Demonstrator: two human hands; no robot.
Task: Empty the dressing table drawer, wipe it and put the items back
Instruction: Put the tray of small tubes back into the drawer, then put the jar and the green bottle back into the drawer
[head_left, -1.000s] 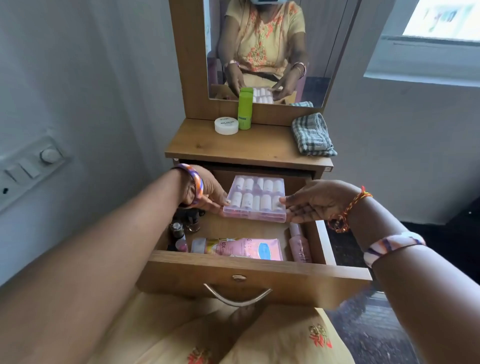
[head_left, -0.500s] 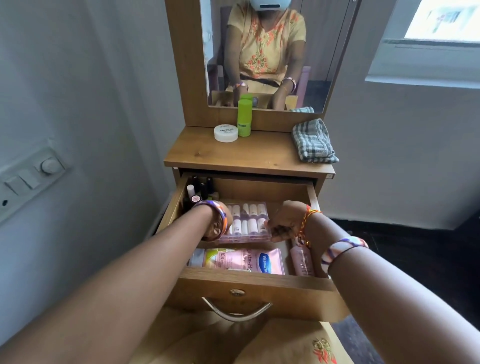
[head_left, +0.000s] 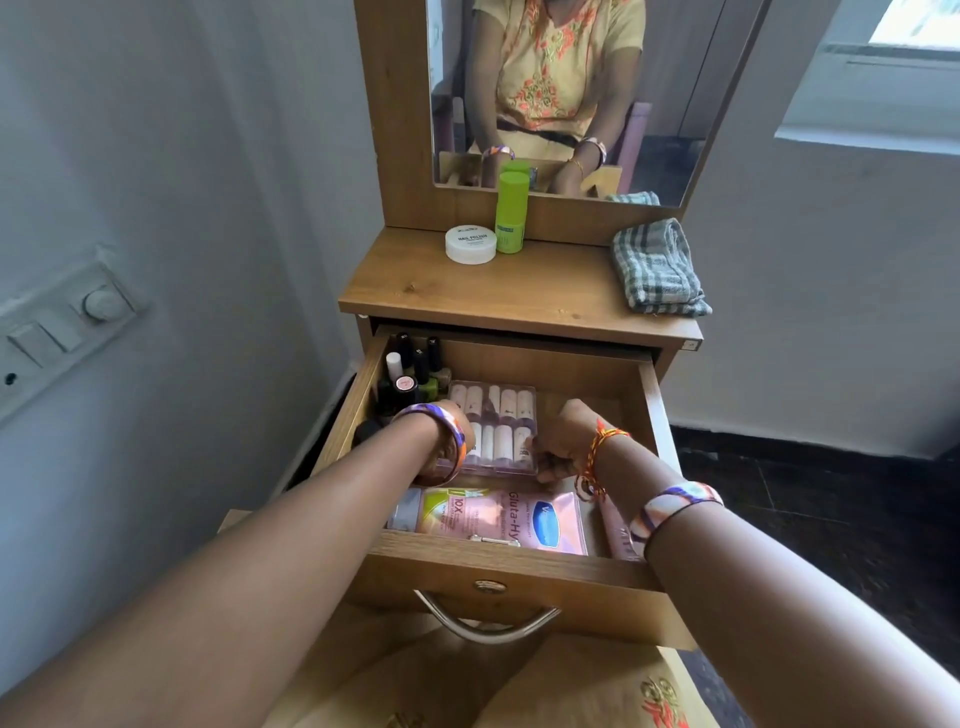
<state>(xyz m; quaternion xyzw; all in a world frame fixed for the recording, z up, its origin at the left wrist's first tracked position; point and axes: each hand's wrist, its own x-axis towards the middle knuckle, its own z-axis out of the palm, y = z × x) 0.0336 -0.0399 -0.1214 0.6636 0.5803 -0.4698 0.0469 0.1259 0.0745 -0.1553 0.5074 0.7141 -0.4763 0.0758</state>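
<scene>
Left hand (head_left: 448, 446) and right hand (head_left: 562, 451) grip nail box (head_left: 494, 429) by opposite ends, level, probably seating it flat in drawer (head_left: 511, 570).

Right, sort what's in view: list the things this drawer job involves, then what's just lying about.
Job: drawer, clear nail box held by both hands, polish bottles, pink sachet, checked cloth.
Lying about: white jar, green bottle, wall switches.
</scene>
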